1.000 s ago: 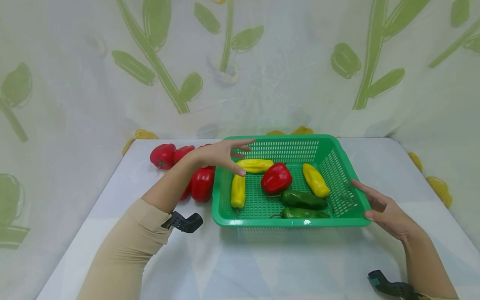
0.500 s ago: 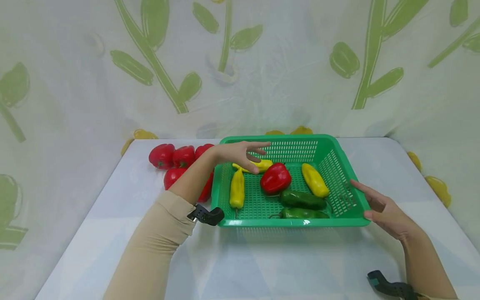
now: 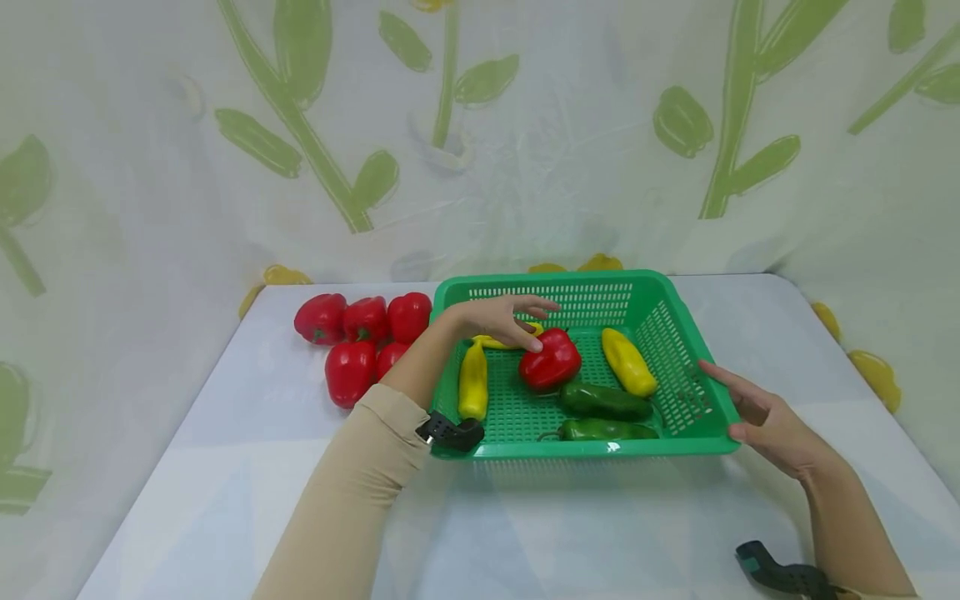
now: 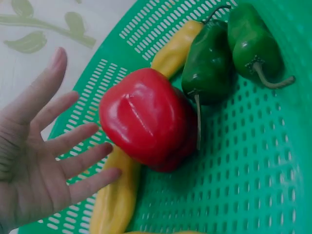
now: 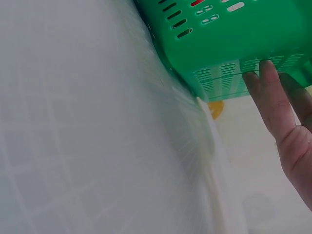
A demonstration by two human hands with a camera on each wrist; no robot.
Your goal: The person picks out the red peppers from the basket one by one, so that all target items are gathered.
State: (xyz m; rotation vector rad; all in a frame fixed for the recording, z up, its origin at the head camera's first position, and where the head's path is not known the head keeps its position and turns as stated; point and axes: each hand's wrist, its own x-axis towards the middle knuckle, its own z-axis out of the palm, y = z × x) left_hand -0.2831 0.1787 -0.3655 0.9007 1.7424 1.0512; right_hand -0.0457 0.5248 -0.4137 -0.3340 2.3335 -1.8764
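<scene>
A red bell pepper (image 3: 551,360) lies in the green plastic basket (image 3: 525,451). My left hand (image 3: 501,320) hovers over the basket, thumb overlapping the pepper's left side in the head view. In the left wrist view, that hand (image 4: 44,156) has its fingers spread beside the red pepper (image 4: 146,117), holding nothing. My right hand (image 3: 776,429) touches the basket's right side, thumb at the front corner. Its fingers (image 5: 275,100) lie fairly straight against the outer wall in the right wrist view.
Yellow peppers (image 3: 628,362) and dark green peppers (image 3: 606,402) share the basket. Several more red bell peppers (image 3: 351,371) lie on the white table (image 3: 225,492), left of the basket. A patterned cloth (image 3: 570,167) hangs behind the table.
My left hand has moved right, from above the basket's left end to the red bell pepper. More red peppers show on the table behind the arm. My right hand stays at the basket's side.
</scene>
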